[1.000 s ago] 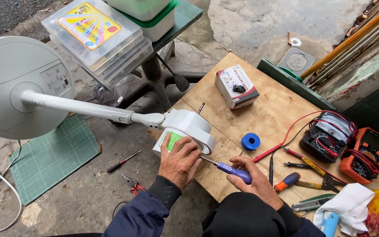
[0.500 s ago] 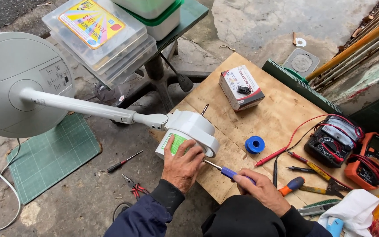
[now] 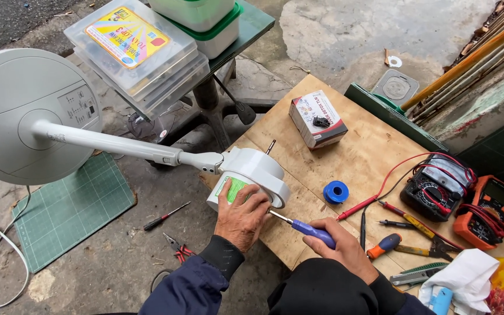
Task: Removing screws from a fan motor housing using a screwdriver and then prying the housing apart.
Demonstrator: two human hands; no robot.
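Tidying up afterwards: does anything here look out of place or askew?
Yes: the white fan lies tipped on its side, its head on the wooden board, and a screwdriver and pliers lie on the ground.

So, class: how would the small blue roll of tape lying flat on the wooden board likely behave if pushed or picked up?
The small blue roll of tape lies flat on the wooden board, so it would probably slide rather than roll. Set on edge, its round shape might roll. It looks small, so likely light.
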